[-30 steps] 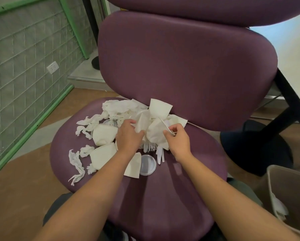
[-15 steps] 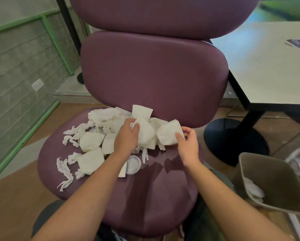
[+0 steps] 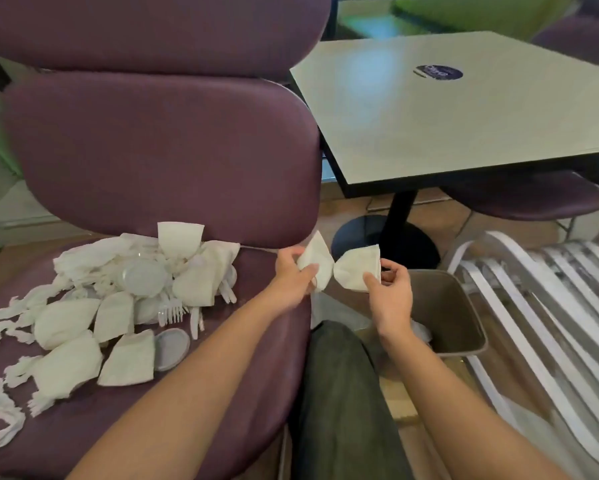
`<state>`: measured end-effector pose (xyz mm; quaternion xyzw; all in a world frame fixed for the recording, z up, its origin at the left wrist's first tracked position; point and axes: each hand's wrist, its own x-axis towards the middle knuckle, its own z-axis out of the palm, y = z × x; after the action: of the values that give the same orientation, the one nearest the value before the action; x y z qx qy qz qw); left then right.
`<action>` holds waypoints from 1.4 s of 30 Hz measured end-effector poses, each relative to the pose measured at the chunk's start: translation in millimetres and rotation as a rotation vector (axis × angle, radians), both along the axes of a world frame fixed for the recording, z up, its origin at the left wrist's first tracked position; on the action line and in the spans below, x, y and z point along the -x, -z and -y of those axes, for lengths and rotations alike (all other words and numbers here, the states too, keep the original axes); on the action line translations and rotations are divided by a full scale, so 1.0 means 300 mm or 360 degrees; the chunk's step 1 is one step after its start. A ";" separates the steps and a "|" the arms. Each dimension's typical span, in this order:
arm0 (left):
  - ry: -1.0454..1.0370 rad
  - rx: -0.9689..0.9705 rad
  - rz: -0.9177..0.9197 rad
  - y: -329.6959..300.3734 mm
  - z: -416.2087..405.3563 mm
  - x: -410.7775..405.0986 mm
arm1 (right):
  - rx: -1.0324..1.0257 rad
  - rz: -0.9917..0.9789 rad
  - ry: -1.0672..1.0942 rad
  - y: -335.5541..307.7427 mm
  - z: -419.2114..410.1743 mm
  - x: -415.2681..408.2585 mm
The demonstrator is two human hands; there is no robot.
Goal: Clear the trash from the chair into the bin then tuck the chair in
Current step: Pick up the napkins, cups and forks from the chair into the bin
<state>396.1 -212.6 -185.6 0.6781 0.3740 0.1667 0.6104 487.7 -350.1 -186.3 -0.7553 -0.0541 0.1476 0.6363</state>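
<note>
White paper trash covers the purple chair seat at lower left, so most of the clearing isn't done yet. Mid-frame, the left hand pinches one crumpled paper cup and the right hand grips another paper cup, the two touching between them. The bin sits just below and right of both hands, right hand nearer, so I'd guess a short move right drops both in.
</note>
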 end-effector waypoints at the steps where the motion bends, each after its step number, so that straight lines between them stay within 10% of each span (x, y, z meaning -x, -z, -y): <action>1: 0.0079 -0.0004 -0.0002 0.016 0.021 -0.035 | -0.0001 -0.0004 0.0035 0.005 0.029 -0.021; 21: 0.0593 -0.0323 -0.0591 0.233 0.356 -0.503 | 0.0881 -0.0159 -0.0148 0.229 0.340 -0.377; 42: -0.0081 -0.0507 -0.0328 0.034 -0.051 0.043 | 0.0439 0.0147 -0.0726 0.024 -0.141 0.023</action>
<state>383.2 -197.2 -195.9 0.7701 0.4204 0.1687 0.4492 480.8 -307.9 -193.7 -0.8090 -0.2311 0.2585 0.4746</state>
